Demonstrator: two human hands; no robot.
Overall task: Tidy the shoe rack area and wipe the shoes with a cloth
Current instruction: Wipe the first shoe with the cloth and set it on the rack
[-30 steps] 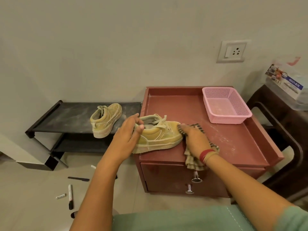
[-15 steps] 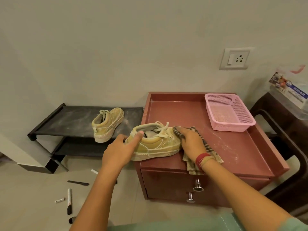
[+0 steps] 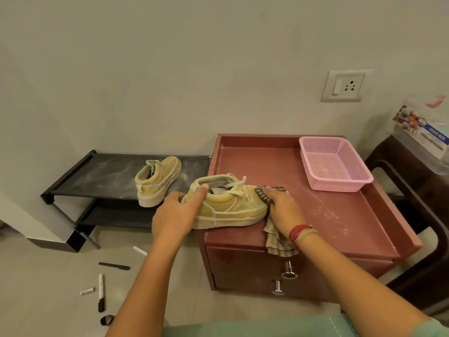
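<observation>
Here, the left hand (image 3: 175, 215) grips the heel of the first shoe (image 3: 226, 205), with the thumb up against the collar and the fingers curled round the back. The right hand (image 3: 284, 210) holds one striped cloth (image 3: 277, 242) bunched under curled fingers and presses it against the toe of that shoe. The loose end of the cloth hangs over the cabinet's front edge. Red and yellow bands circle the right wrist.

There are two yellow-green sneakers, both dusty. The first shoe stands upright on its sole at the front left corner of the red-brown cabinet (image 3: 340, 215), toe pointing right. The second shoe (image 3: 158, 181) sits on the top shelf of the black shoe rack (image 3: 102, 173), heel toward the camera, just left of the cabinet. The rack has two shelves, and its top is streaked with pale dust.

One pink mesh basket (image 3: 335, 164) stands at the cabinet's back right corner, well apart from the shoe. The cabinet front carries two metal knobs (image 3: 289, 269), one above the other.

Five small things lie on the floor: a black-and-white marker (image 3: 101, 291), a short white piece (image 3: 87, 291) beside it, a black strip (image 3: 114, 265), a white stick (image 3: 140, 251) and a small black loop (image 3: 107, 319).

One wall socket (image 3: 345, 85) sits above the cabinet.
</observation>
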